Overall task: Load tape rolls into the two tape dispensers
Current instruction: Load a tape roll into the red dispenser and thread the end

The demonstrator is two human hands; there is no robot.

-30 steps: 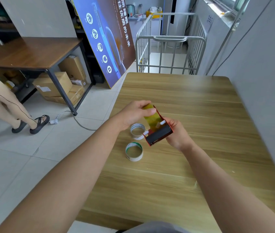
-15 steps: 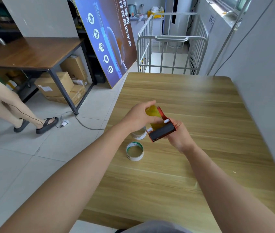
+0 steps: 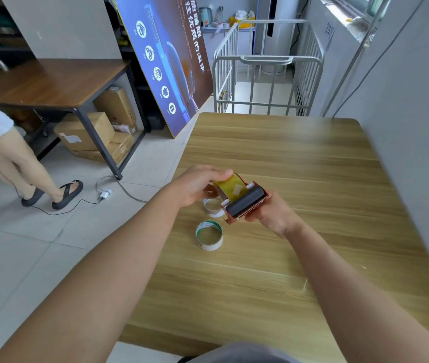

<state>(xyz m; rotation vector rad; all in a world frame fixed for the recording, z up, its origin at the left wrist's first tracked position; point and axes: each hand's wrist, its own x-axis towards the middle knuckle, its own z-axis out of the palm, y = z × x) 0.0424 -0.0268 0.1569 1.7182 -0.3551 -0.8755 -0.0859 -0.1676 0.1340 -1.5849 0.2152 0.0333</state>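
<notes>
My right hand (image 3: 271, 213) grips a red tape dispenser (image 3: 245, 203) with a black roller, held above the wooden table (image 3: 286, 158). My left hand (image 3: 197, 184) pinches the free end of a yellowish tape strip (image 3: 230, 186) that runs from the dispenser's roller side. Below the hands, a white empty tape core with green print (image 3: 209, 235) stands on the table. A second white core (image 3: 213, 206) lies just behind it, partly hidden by my left hand and the dispenser.
A grey wall (image 3: 417, 127) borders the table's right side. A metal cage trolley (image 3: 268, 82) stands beyond the far edge. To the left, a person's legs (image 3: 19, 163), a floor cable (image 3: 82, 203), a dark table (image 3: 51, 82) over cardboard boxes (image 3: 87, 132), and a leaning poster (image 3: 166, 56).
My left hand has closed over the tape end and drawn it nearer the dispenser. The dispenser has tilted, showing more of the roller. The person at the left has stepped closer.
</notes>
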